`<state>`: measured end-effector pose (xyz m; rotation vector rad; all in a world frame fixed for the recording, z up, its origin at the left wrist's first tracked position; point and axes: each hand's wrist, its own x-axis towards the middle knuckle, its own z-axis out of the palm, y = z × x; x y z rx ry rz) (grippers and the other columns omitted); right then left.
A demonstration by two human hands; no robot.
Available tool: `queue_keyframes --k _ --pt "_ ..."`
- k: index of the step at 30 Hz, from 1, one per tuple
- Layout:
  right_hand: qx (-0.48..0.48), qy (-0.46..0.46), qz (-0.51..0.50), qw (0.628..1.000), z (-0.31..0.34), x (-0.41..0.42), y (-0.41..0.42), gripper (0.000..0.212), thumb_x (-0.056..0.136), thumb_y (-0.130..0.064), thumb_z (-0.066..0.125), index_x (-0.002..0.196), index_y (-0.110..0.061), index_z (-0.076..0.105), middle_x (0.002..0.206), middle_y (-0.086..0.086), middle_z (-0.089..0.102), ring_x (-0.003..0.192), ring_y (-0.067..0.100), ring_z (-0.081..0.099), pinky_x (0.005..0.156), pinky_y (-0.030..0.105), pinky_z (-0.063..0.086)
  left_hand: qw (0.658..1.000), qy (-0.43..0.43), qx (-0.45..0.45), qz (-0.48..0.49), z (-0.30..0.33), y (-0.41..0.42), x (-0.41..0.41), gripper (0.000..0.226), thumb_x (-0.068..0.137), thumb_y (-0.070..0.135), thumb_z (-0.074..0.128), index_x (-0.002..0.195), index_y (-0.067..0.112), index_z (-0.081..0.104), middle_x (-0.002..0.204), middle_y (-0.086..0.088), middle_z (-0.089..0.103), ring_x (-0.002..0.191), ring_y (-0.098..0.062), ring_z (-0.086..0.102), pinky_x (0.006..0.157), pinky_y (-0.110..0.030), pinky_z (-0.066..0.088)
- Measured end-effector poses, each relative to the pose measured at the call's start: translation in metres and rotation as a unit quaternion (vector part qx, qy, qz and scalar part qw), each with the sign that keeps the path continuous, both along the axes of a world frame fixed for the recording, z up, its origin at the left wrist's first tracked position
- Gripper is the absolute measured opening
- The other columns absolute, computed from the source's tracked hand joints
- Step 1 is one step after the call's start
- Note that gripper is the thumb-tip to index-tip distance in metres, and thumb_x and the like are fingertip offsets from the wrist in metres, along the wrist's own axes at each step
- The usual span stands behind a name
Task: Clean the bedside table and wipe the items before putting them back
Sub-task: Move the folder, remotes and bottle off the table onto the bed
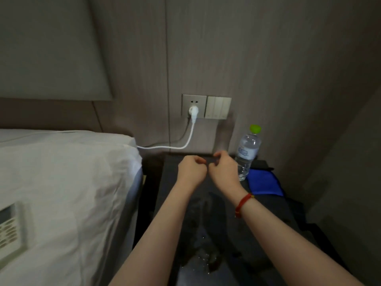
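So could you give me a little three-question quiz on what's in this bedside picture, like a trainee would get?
1. True or false: the water bottle stands upright on the bedside table.
2. The blue cloth lies: A) on the bed, B) on the table just right of the bottle, C) in the left hand.
3. Fill in: the white plug sits in the wall ____.

Key:
1. True; its green cap is on top.
2. B; the cloth lies on the table, and neither the left hand nor the right hand touches it.
3. Socket, beside the light switches.
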<state>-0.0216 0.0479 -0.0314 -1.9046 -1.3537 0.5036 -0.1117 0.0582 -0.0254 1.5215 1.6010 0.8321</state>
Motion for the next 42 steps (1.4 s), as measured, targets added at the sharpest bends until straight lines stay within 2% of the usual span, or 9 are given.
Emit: queue_keyframes --k 5,10,14,20,23,27,31,36,42 --pt "0.011 -0.076 -0.165 0.983 -0.007 0.073 0.029 0.066 0.080 -0.014 0.064 0.134 -0.002 0.028 0.132 0.025 0.036 0.122 0.042 0.036 0.101 0.045 0.032 0.997 0.036 -0.026 -0.055 -0.030 0.014 0.059 0.033 0.084 0.003 0.048 0.112 0.008 0.065 0.121 -0.010 0.064 0.117 -0.022 0.056 0.093 -0.022 0.039" --pt "0.004 0.025 -0.116 0.993 -0.017 0.119 0.062 0.095 0.070 -0.017 0.078 0.140 0.002 0.017 0.138 0.025 0.032 0.128 0.040 0.033 0.105 0.042 0.031 0.996 0.012 -0.047 -0.078 -0.053 0.027 0.090 0.046 0.084 0.005 0.049 0.130 0.007 0.051 0.132 -0.014 0.056 0.123 -0.026 0.051 0.099 -0.024 0.036" --pt "-0.020 0.129 -0.096 0.987 -0.034 0.129 0.077 0.082 0.066 -0.016 0.081 0.128 0.004 0.030 0.132 0.023 0.046 0.121 0.035 0.047 0.100 0.041 0.042 0.989 -0.048 -0.038 -0.134 -0.067 0.037 0.103 0.065 0.082 0.009 0.058 0.143 0.015 0.034 0.137 -0.009 0.049 0.126 -0.025 0.048 0.099 -0.030 0.042" --pt "0.006 0.175 -0.086 0.981 -0.053 0.138 0.088 0.073 0.069 -0.016 0.079 0.125 -0.002 0.034 0.125 0.019 0.054 0.115 0.032 0.055 0.098 0.043 0.046 0.972 -0.157 -0.003 -0.174 -0.075 0.061 0.126 0.077 0.079 0.001 0.064 0.145 0.017 0.026 0.122 0.013 0.039 0.099 0.011 0.046 0.075 0.002 0.040" --pt "0.014 0.179 -0.078 0.981 -0.058 0.143 0.091 0.070 0.071 -0.018 0.077 0.125 -0.006 0.035 0.125 0.018 0.055 0.114 0.030 0.056 0.098 0.042 0.046 0.955 -0.231 -0.029 -0.183 -0.074 0.069 0.139 0.072 0.079 -0.011 0.054 0.141 0.016 0.031 0.133 -0.007 0.051 0.121 -0.020 0.051 0.103 -0.034 0.044" --pt "0.041 0.150 -0.067 0.986 -0.059 0.147 0.086 0.065 0.069 -0.020 0.079 0.123 -0.009 0.045 0.120 0.012 0.060 0.112 0.025 0.057 0.092 0.033 0.048 0.943 -0.274 -0.026 -0.185 -0.075 0.068 0.144 0.061 0.080 -0.013 0.053 0.116 0.036 0.047 0.121 -0.002 0.057 0.116 -0.018 0.053 0.103 -0.037 0.043" --pt "0.057 0.124 -0.060 0.989 -0.057 0.144 0.072 0.063 0.064 -0.021 0.082 0.119 -0.008 0.053 0.113 0.009 0.064 0.107 0.021 0.060 0.087 0.028 0.049 0.954 -0.237 0.007 -0.183 -0.081 0.061 0.130 0.056 0.076 -0.005 0.067 0.117 0.027 0.047 0.129 -0.007 0.052 0.119 -0.021 0.053 0.103 -0.041 0.044" --pt "0.068 0.130 -0.049 0.988 -0.044 0.127 0.049 0.057 0.057 -0.028 0.085 0.106 -0.018 0.058 0.101 0.001 0.065 0.099 0.019 0.062 0.078 0.027 0.050 0.978 -0.118 0.047 -0.164 -0.081 0.042 0.103 0.090 0.068 0.012 0.078 0.140 0.027 0.026 0.140 -0.001 0.032 0.121 -0.016 0.045 0.102 -0.036 0.042" --pt "0.062 0.132 -0.010 0.989 -0.005 0.084 0.022 0.064 0.049 -0.051 0.079 0.103 -0.022 0.060 0.103 0.002 0.068 0.098 0.019 0.064 0.087 0.041 0.054 0.980 -0.156 0.085 -0.091 -0.062 0.009 0.062 0.071 0.063 0.024 0.080 0.123 0.042 0.046 0.116 0.012 0.063 0.107 -0.004 0.060 0.096 -0.038 0.050"
